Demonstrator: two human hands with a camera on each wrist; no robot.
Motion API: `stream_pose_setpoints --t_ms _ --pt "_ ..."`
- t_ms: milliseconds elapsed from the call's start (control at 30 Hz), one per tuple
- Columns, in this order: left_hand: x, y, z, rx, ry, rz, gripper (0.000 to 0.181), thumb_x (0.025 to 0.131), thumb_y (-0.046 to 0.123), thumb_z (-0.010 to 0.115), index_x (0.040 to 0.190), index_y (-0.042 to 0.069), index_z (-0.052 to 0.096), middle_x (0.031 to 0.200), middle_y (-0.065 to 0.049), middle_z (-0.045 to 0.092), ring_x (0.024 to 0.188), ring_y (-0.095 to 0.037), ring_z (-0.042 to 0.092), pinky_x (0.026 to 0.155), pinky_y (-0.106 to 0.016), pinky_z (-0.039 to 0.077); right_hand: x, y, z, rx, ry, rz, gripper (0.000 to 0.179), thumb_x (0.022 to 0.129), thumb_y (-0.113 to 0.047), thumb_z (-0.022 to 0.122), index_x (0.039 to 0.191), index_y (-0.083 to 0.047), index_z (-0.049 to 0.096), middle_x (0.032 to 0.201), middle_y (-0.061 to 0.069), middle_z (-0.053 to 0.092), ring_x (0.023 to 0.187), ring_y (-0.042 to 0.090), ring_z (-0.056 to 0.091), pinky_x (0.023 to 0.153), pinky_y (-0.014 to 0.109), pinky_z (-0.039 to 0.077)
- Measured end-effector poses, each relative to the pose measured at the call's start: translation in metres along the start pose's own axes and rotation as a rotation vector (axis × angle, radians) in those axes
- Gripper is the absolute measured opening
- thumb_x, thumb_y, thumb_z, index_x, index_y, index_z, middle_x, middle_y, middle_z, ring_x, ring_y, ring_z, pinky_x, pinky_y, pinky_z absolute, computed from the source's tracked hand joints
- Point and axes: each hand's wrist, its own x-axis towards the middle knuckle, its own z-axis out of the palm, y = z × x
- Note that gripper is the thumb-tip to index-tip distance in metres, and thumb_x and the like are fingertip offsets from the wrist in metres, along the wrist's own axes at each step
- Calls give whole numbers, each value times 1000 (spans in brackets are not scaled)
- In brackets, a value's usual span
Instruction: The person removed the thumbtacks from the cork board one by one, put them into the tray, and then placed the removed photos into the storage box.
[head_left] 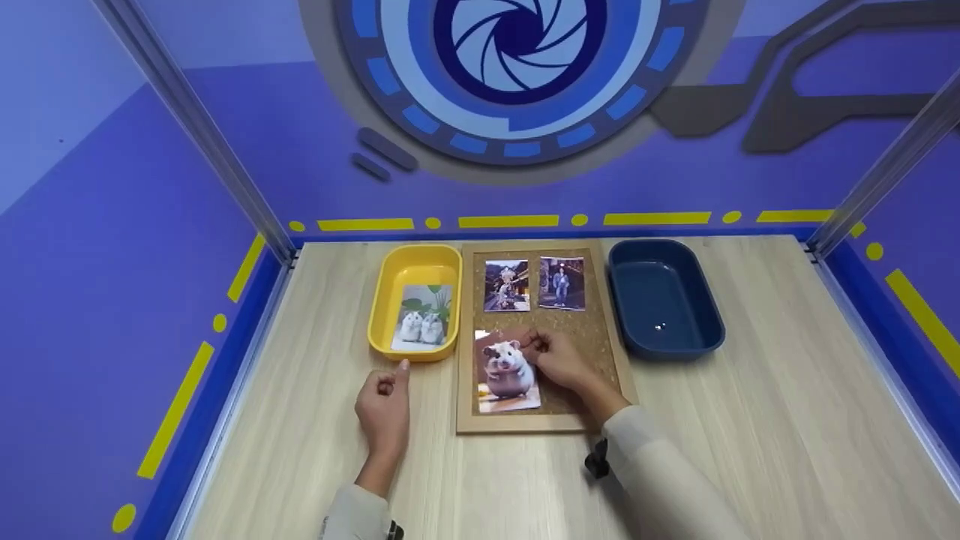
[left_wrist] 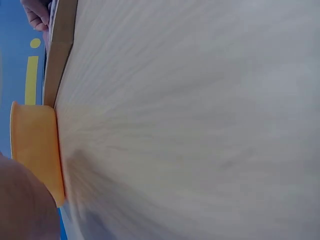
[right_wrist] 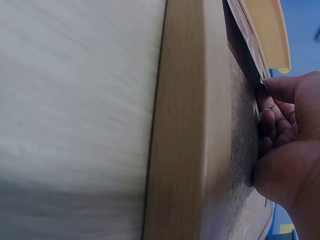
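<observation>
On the lower left of the framed cork board [head_left: 577, 345] lies a hamster photo [head_left: 508, 375]. My right hand [head_left: 561, 361] pinches this photo's right edge between thumb and fingers; in the right wrist view the edge stands slightly off the cork. Two photos of people, one at the upper left [head_left: 506, 285] and one at the upper right [head_left: 562, 283], are on the board's top half. Just below the yellow tray [head_left: 381, 300], my left hand [head_left: 384, 409] hovers with loosely curled fingers and nothing visible in it. A photo of two hamsters [head_left: 421, 319] lies in that tray.
A dark blue tray [head_left: 664, 285] stands to the right of the board, with a few small shiny bits [head_left: 660, 326] in it. The light wooden table [head_left: 787, 420] is bounded by blue-purple panels [head_left: 300, 150] at the back and sides.
</observation>
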Motion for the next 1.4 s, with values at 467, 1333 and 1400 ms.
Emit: stream_pose_setpoints --t_ms 467,1333,1400 --pt "25 -5 9 -48 -186 -158 91 88 62 62 158 25 16 162 -6 28 151 -25 26 125 -46 21 0 -1 1 -10 7 -4 13 84 4 66 96 1 68 86 15 68 74 15 57 67 23 49" --pt "60 -10 15 -128 -369 -49 80 98 40 60 156 44 6 166 11 14 156 -14 12 128 -43 15 1 1 2 10 5 3 14 83 6 64 97 2 67 88 16 66 75 16 57 67 23 48" --pt "61 -10 14 -114 -386 -51 82 97 42 60 156 46 3 167 12 12 156 -14 11 128 -44 14 1 2 1 21 2 3 14 84 6 64 97 2 67 88 17 66 76 16 57 67 23 48"
